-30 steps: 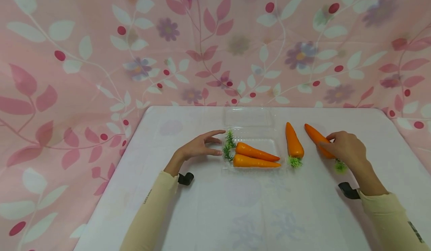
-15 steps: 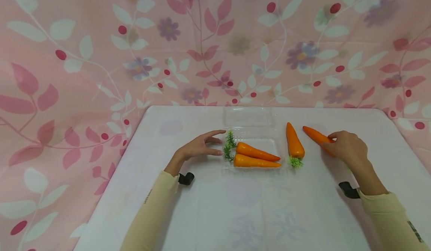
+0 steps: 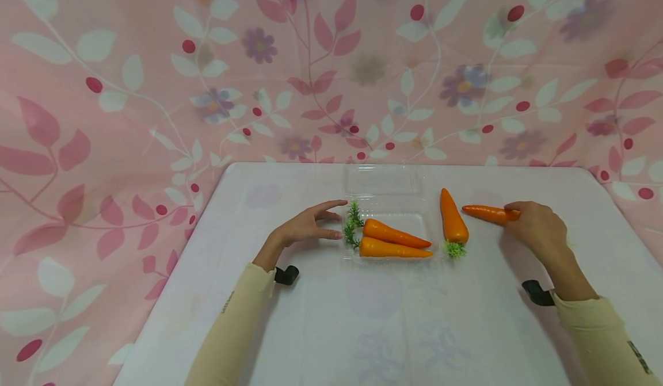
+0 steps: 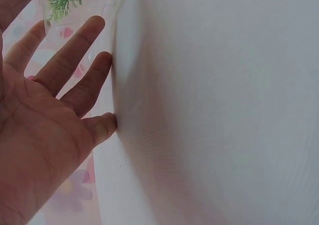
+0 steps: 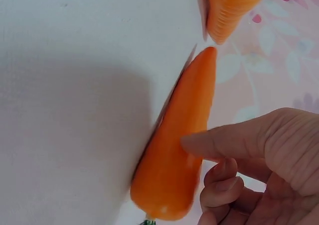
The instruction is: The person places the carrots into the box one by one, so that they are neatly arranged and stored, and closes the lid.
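My right hand (image 3: pixel 536 228) pinches an orange carrot (image 3: pixel 487 214) near its thick end, its tip pointing left. In the right wrist view the thumb lies on the carrot (image 5: pixel 172 145), with the fingers curled beside it. A second loose carrot (image 3: pixel 453 222) lies just left of it, green tuft toward me. A clear plastic box (image 3: pixel 414 220) with a hinged lid (image 3: pixel 380 179) folded back holds two carrots (image 3: pixel 393 248) side by side, leafy tops at the left. My left hand (image 3: pixel 305 225) is at the box's left side, fingers spread and holding nothing.
The table (image 3: pixel 331 328) has a white cloth over it. Behind stands a pink floral curtain (image 3: pixel 331 75). A dark wrist device (image 3: pixel 286 275) shows at the left cuff, another dark device (image 3: pixel 537 293) at the right.
The carrot in my right hand has turned from slanting to nearly crosswise, its tip swinging toward me. Its green top is now hidden behind the hand. The left hand stays put.
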`<state>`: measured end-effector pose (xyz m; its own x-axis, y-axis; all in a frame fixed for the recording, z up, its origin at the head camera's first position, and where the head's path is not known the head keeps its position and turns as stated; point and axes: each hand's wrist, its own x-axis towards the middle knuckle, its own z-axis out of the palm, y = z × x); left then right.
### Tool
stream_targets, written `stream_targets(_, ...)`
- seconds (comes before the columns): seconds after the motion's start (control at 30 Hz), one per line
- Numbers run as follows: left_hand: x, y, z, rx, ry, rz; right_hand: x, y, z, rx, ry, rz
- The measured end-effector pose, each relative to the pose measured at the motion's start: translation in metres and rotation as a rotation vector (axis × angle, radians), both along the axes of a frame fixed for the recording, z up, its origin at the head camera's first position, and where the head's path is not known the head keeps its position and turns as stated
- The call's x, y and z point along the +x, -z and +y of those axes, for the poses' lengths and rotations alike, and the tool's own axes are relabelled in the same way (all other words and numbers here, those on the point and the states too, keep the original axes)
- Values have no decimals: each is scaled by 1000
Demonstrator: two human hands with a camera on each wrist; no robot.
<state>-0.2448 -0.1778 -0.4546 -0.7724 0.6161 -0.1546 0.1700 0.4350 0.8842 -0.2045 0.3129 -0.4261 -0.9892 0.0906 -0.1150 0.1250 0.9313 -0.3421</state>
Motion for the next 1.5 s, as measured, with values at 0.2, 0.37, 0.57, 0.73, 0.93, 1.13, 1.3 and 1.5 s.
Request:
stream_targets(0.2, 0, -1, 0, 7, -4, -12, 0, 4, 3, -19, -25, 62)
stream_targets(0.37, 1, -1, 0, 7, -8, -17, 0, 9, 5, -67, -34, 101)
stream_targets(0.57, 0, -1, 0, 10, -1, -19, -1, 14, 11, -125, -62, 161)
stream_targets(0.73, 1, -1, 0, 15, 1, -12, -3, 16, 13, -134, -56, 177)
stream_targets(0.93, 0, 0, 0, 13, 5, -9, -3, 16, 10, -170, -12, 112)
stream_targets(1.13, 1, -1, 1, 19, 11, -14, -2, 16, 8, -203, -6, 91)
stream_targets(1.3, 1, -1, 1, 23, 11, -25, -1, 19, 10, -233, -27, 124)
stream_targets(1.5, 0, 0, 0, 25, 5, -31, -1, 20, 12, -269, -21, 132)
